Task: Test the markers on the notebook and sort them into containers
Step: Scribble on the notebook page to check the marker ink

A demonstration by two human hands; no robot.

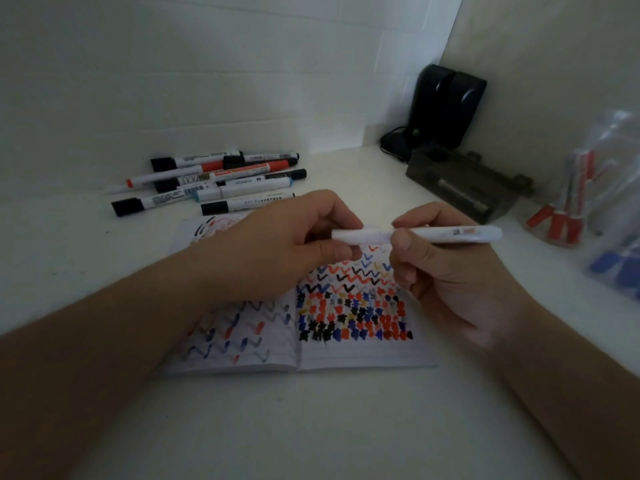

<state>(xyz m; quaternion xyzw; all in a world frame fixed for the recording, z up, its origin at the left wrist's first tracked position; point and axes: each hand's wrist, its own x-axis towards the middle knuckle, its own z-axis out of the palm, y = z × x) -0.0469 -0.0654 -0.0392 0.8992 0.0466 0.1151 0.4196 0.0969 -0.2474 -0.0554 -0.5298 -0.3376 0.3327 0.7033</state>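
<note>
Mid-task: both hands [277,244] [446,268] grip a white marker [450,234] above the scribble-filled notebook [346,355]; beyond the fingers an untested pile [214,181] waits, jar [568,216] part-filled.

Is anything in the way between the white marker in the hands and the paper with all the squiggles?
Nothing visible is. Both hands, left hand and right hand, hold the white marker level, just above the open notebook, with only air between marker and page. Whether its cap is off is unclear.
</note>
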